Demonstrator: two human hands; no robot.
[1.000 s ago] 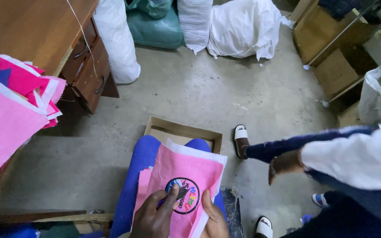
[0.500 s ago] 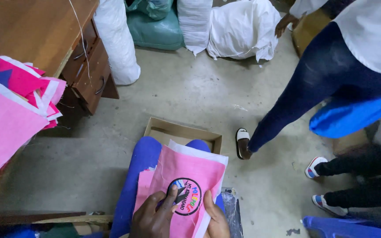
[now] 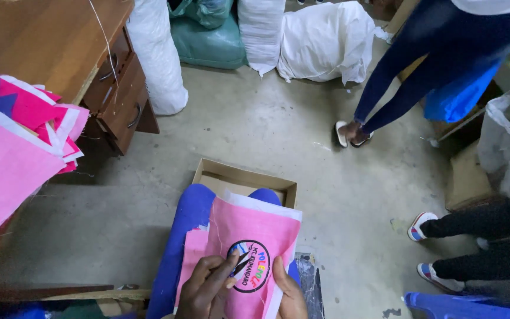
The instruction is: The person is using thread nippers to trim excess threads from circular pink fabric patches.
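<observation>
I am seeing the left hand and right hand pinching the pink cloth flat on the lap (fingers clamped on its near edge), keeping the round badge facing up.

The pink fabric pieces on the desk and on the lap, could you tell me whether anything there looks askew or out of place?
The stack of pink fabric pieces on the wooden desk is fanned unevenly, with corners overhanging the desk edge. The pink piece on the lap lies slightly tilted under both hands, left hand and right hand. Nothing looks torn.

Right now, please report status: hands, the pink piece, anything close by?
Left hand and right hand both on pink printed fabric piece, lying on lap. Open cardboard box on floor just ahead. Nothing blocking.
</observation>
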